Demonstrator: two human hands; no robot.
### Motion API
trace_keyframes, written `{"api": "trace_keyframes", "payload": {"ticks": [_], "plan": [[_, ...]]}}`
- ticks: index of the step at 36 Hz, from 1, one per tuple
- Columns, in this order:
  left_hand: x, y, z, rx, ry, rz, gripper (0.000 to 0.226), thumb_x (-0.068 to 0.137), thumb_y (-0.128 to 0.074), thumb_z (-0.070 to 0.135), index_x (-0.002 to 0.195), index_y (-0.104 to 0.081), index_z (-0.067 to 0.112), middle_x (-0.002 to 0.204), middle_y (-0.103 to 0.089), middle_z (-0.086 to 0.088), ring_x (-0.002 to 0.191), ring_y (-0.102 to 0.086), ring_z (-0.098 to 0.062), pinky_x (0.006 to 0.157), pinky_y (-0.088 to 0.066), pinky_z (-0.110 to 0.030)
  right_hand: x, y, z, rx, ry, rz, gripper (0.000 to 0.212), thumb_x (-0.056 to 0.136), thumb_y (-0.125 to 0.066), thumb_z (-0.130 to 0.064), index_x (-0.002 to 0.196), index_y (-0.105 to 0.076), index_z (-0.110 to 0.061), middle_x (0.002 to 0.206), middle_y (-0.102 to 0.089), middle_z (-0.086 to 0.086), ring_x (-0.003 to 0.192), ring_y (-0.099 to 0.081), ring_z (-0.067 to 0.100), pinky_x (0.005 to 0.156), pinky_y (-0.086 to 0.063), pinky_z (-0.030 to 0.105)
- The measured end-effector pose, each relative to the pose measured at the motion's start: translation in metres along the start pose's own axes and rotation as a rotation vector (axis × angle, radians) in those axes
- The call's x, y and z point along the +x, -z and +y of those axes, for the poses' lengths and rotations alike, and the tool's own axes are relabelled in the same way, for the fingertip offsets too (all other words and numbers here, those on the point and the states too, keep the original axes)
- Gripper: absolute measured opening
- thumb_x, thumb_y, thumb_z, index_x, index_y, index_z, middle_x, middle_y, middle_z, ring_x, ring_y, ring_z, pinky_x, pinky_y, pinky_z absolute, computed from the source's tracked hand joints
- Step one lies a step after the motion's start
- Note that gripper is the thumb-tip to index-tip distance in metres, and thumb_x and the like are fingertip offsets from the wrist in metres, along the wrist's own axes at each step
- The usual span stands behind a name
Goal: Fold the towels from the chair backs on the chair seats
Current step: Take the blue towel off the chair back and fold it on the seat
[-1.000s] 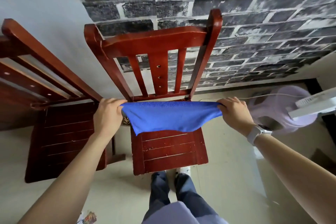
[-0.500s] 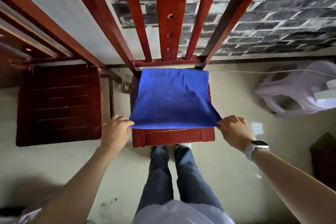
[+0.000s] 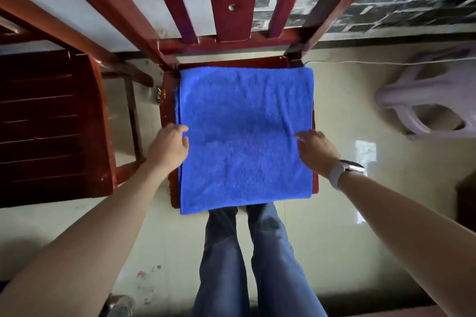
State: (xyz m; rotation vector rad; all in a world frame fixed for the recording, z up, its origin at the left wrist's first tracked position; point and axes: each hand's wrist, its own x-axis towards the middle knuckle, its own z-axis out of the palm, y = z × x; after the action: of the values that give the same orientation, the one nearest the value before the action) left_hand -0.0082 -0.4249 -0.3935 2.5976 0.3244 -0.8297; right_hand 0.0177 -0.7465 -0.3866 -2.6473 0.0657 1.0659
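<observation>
Now the blue towel point(image 3: 244, 136) lies spread flat on the seat of the middle chair point(image 3: 315, 183), covering nearly all of it; its far hem runs along the seat's back edge at twelve o'clock, and its near edge overhangs the front at six. A second layer shows along the nine o'clock side, so it looks doubled over once already.

The left hand point(image 3: 168, 148) rests on the towel's nine o'clock edge with fingers loosely curled over the cloth; whether it pinches the edge or only presses it I cannot tell. The right hand point(image 3: 315, 149) lies at three o'clock, fingers stretched flat on the cloth, gripping nothing.

I judge the step in hand to be smoothing the layer before the next fold. That next move calls for both hands to take an edge or two corners and carry them across, keeping the hems lined up.

Beyond, a second wooden chair point(image 3: 51, 123) stands at nine o'clock and a pale plastic stool point(image 3: 432, 100) at three.
</observation>
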Motion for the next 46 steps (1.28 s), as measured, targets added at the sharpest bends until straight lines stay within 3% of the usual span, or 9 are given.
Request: {"api": "trace_keyframes", "payload": {"ticks": [12, 22, 26, 29, 33, 36, 39, 42, 46], "plan": [[0.122, 0.0, 0.026, 0.203, -0.154, 0.216, 0.059, 0.096, -0.041, 0.022, 0.145, -0.016, 0.002, 0.154, -0.008, -0.018, 0.141, -0.007, -0.035, 0.113, -0.015, -0.05, 0.124, 0.032, -0.009, -0.038, 0.027, 0.32, 0.052, 0.091, -0.038, -0.009, 0.141, -0.029, -0.016, 0.151, -0.021, 0.007, 0.133, -0.025, 0.031, 0.1, -0.033, 0.048], [0.137, 0.012, 0.028, 0.111, -0.152, 0.374, 0.019, 0.089, -0.054, 0.016, 0.1, -0.064, 0.003, 0.107, -0.05, -0.02, 0.098, -0.051, -0.039, 0.087, -0.039, -0.048, 0.141, 0.049, -0.009, 0.225, -0.075, 0.376, 0.029, 0.083, -0.045, -0.008, 0.109, -0.056, -0.005, 0.117, -0.05, 0.019, 0.108, -0.047, 0.035, 0.095, -0.039, 0.042], [0.117, 0.02, 0.026, -0.017, -0.261, 0.36, 0.01, 0.084, -0.058, 0.008, 0.091, -0.062, 0.002, 0.102, -0.056, -0.017, 0.093, -0.056, -0.035, 0.084, -0.045, -0.044, 0.123, 0.051, -0.011, 0.371, -0.011, 0.346, 0.023, 0.08, -0.047, -0.002, 0.101, -0.056, -0.005, 0.088, -0.054, 0.012, 0.077, -0.051, 0.027, 0.062, -0.042, 0.027], [0.09, 0.035, 0.025, -0.129, -0.267, 0.076, 0.003, 0.084, -0.062, 0.012, 0.087, -0.06, 0.012, 0.091, -0.063, -0.005, 0.086, -0.059, -0.027, 0.078, -0.045, -0.037, 0.095, 0.053, -0.009, 0.34, 0.118, 0.126, 0.021, 0.082, -0.053, -0.002, 0.1, -0.061, -0.009, 0.08, -0.056, 0.006, 0.061, -0.049, 0.019, 0.045, -0.035, 0.011], [0.054, 0.052, 0.018, -0.035, -0.131, -0.831, 0.009, 0.082, -0.068, 0.017, 0.08, -0.06, 0.022, 0.076, -0.062, 0.005, 0.068, -0.055, -0.007, 0.061, -0.042, -0.017, 0.046, 0.065, 0.0, 0.102, 0.196, -0.635, 0.01, 0.086, -0.06, -0.017, 0.089, -0.065, -0.025, 0.082, -0.062, -0.007, 0.068, -0.055, 0.001, 0.056, -0.042, 0.007], [0.043, 0.052, 0.006, -0.132, 0.017, -0.991, 0.008, 0.081, -0.068, 0.012, 0.081, -0.063, 0.019, 0.074, -0.064, 0.003, 0.064, -0.055, -0.004, 0.057, -0.041, -0.012, 0.03, 0.065, 0.007, 0.168, 0.072, -0.875, 0.007, 0.085, -0.062, -0.019, 0.09, -0.066, -0.023, 0.081, -0.061, -0.008, 0.069, -0.055, -0.001, 0.061, -0.047, 0.01], [0.055, 0.046, -0.002, -0.182, -0.001, -0.618, 0.009, 0.08, -0.069, 0.01, 0.082, -0.062, 0.015, 0.074, -0.063, 0.0, 0.064, -0.057, -0.003, 0.057, -0.041, -0.013, 0.048, 0.058, 0.009, 0.178, 0.127, -0.442, 0.013, 0.088, -0.058, -0.015, 0.092, -0.066, -0.005, 0.076, -0.058, 0.005, 0.07, -0.05, 0.015, 0.059, -0.041, 0.015], [0.073, 0.035, -0.005, -0.266, 0.016, -0.22, 0.011, 0.079, -0.069, 0.01, 0.084, -0.061, 0.015, 0.089, -0.066, -0.009, 0.084, -0.061, -0.024, 0.074, -0.044, -0.032, 0.073, 0.05, 0.006, 0.254, 0.052, 0.018, 0.015, 0.088, -0.054, -0.009, 0.092, -0.067, -0.003, 0.077, -0.057, 0.009, 0.07, -0.051, 0.022, 0.06, -0.034, 0.025], [0.095, 0.021, -0.003, -0.262, 0.018, 0.009, 0.013, 0.081, -0.062, 0.009, 0.093, -0.061, 0.014, 0.095, -0.062, -0.002, 0.085, -0.055, -0.018, 0.073, -0.037, -0.025, 0.1, 0.042, 0.006, 0.217, 0.009, 0.292, 0.021, 0.087, -0.051, -0.007, 0.101, -0.066, -0.004, 0.102, -0.061, 0.018, 0.089, -0.056, 0.03, 0.068, -0.031, 0.022]]}}
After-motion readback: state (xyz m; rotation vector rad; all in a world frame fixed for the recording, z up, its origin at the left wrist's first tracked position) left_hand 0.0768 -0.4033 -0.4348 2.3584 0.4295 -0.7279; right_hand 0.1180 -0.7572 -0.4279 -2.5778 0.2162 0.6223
